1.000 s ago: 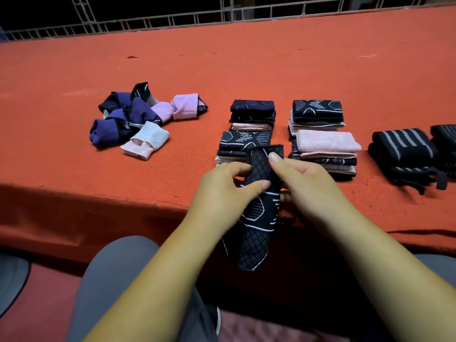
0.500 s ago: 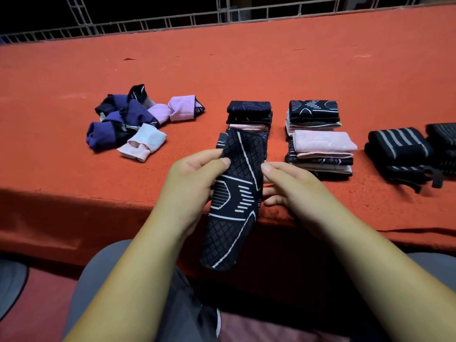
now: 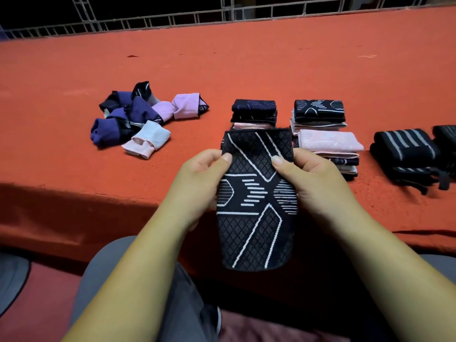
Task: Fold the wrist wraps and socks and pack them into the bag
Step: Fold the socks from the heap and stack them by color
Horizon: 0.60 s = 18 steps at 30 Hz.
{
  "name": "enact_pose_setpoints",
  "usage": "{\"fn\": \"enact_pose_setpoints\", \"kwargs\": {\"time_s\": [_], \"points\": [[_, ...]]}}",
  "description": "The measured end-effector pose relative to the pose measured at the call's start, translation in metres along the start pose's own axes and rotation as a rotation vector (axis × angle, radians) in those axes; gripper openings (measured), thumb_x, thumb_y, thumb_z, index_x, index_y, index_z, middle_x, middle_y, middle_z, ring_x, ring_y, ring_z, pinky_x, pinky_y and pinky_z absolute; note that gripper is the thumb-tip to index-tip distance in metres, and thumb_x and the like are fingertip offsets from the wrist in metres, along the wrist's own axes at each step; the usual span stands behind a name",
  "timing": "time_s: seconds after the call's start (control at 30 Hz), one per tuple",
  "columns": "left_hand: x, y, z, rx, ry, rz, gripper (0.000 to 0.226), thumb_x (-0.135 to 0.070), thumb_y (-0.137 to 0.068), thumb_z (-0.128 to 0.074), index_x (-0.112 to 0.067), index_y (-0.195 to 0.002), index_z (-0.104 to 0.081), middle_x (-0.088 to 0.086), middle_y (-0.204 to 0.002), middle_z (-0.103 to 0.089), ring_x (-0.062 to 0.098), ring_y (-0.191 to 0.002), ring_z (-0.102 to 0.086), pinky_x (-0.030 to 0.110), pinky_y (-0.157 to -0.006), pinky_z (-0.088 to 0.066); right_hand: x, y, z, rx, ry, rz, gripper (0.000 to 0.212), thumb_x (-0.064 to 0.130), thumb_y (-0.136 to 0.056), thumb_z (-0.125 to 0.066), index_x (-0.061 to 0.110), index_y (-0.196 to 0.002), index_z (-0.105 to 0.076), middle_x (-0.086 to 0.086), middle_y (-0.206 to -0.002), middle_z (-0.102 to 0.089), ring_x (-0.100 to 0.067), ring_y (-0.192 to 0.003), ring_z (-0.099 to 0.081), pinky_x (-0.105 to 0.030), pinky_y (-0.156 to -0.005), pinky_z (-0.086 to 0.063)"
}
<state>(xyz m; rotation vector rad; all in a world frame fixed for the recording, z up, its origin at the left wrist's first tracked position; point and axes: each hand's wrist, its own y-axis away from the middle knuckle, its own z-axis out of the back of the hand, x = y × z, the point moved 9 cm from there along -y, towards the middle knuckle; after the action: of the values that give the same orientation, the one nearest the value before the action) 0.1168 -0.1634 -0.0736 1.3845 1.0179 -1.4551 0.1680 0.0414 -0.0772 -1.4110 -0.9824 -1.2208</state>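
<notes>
A person seated at a red-covered counter point(image 3: 246, 58) holds a black sock point(image 3: 256, 213) with white line patterns flat and upright in both hands, above the counter's near edge. The left hand point(image 3: 197, 183) grips the sock's left side and the right hand point(image 3: 318, 186) its right side. Each thumb presses the front face near the top, and the fingers curl out of sight behind the cloth. The sock's lower end hangs free in front of the person's grey trousers point(image 3: 123, 280).

Just behind the sock's top edge is a stack of dark folded socks point(image 3: 254, 111) with a pink layer beneath. To its right are two more folded stacks. The far one is topped by a black patterned sock point(image 3: 318, 112), the near one by a pink sock point(image 3: 330, 144).

A loose heap of purple, lilac, black and pale socks point(image 3: 138, 119) lies well apart on the left. Black wrist wraps point(image 3: 404, 151) with grey stripes lie rolled on the right, with another dark roll point(image 3: 446, 144) at the frame's edge. A metal railing point(image 3: 222, 18) lines the far side.
</notes>
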Motion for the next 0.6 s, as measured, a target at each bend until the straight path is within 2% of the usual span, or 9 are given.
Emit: {"fn": "enact_pose_setpoints", "kwargs": {"time_s": [0.07, 0.13, 0.2, 0.3, 0.47, 0.53, 0.6], "points": [[0.011, -0.002, -0.011, 0.105, 0.016, 0.080, 0.012, -0.022, -0.107, -0.061, -0.013, -0.109, -0.068, -0.001, -0.080, -0.075, 0.007, -0.060, -0.066, 0.019, -0.049, -0.050, -0.003, -0.001, 0.001, 0.012, 0.029, 0.003, 0.020, 0.029, -0.104, -0.069, 0.011, -0.110, -0.076, -0.013, -0.105, -0.081, -0.026, -0.093, -0.074, -0.060, -0.097, -0.056], [0.021, -0.007, -0.014, 0.157, 0.031, 0.112, 0.012, -0.018, -0.105, -0.063, -0.014, -0.114, -0.070, 0.004, -0.098, -0.079, 0.013, -0.078, -0.072, 0.022, -0.062, -0.057, -0.006, -0.004, 0.004, 0.028, 0.048, -0.011, 0.018, 0.030, -0.104, -0.069, 0.015, -0.110, -0.076, -0.012, -0.103, -0.081, -0.028, -0.090, -0.074, -0.057, -0.090, -0.058], [0.028, -0.013, -0.011, 0.144, 0.035, 0.114, 0.013, -0.015, -0.104, -0.064, -0.013, -0.115, -0.071, 0.009, -0.106, -0.078, 0.021, -0.089, -0.072, 0.028, -0.072, -0.060, -0.014, -0.008, 0.005, 0.086, 0.103, -0.058, 0.014, 0.029, -0.103, -0.069, 0.018, -0.110, -0.075, -0.009, -0.096, -0.080, -0.028, -0.076, -0.065, -0.047, -0.071, -0.050], [0.031, -0.021, -0.007, 0.116, 0.018, 0.097, 0.015, -0.012, -0.104, -0.064, -0.007, -0.116, -0.071, 0.017, -0.111, -0.078, 0.026, -0.094, -0.074, 0.038, -0.081, -0.062, -0.022, -0.012, 0.010, 0.150, 0.210, -0.079, 0.005, 0.019, -0.103, -0.067, 0.016, -0.102, -0.072, -0.001, -0.080, -0.071, -0.019, -0.065, -0.052, -0.034, -0.060, -0.038], [0.033, -0.027, -0.002, 0.105, 0.010, 0.078, 0.014, -0.008, -0.103, -0.064, -0.003, -0.115, -0.071, 0.024, -0.112, -0.077, 0.032, -0.098, -0.073, 0.052, -0.098, -0.057, -0.027, -0.013, 0.013, 0.179, 0.157, -0.115, 0.005, 0.011, -0.102, -0.068, 0.012, -0.101, -0.073, -0.001, -0.072, -0.063, -0.009, -0.057, -0.047, -0.023, -0.054, -0.038], [0.034, -0.028, -0.001, 0.110, 0.020, 0.085, 0.016, -0.008, -0.103, -0.065, -0.003, -0.117, -0.072, 0.027, -0.115, -0.075, 0.034, -0.100, -0.072, 0.054, -0.101, -0.056, -0.025, -0.013, 0.012, 0.190, 0.144, -0.115, 0.007, 0.010, -0.102, -0.068, 0.012, -0.103, -0.074, -0.005, -0.075, -0.064, -0.014, -0.060, -0.049, -0.024, -0.055, -0.044], [0.035, -0.029, 0.000, 0.114, 0.028, 0.085, 0.017, -0.006, -0.102, -0.066, -0.009, -0.117, -0.074, 0.024, -0.112, -0.075, 0.032, -0.100, -0.070, 0.052, -0.101, -0.056, -0.025, -0.013, 0.012, 0.200, 0.129, -0.113, 0.014, 0.009, -0.101, -0.067, 0.017, -0.108, -0.077, -0.013, -0.083, -0.064, -0.025, -0.068, -0.046, -0.032, -0.061, -0.050]]}}
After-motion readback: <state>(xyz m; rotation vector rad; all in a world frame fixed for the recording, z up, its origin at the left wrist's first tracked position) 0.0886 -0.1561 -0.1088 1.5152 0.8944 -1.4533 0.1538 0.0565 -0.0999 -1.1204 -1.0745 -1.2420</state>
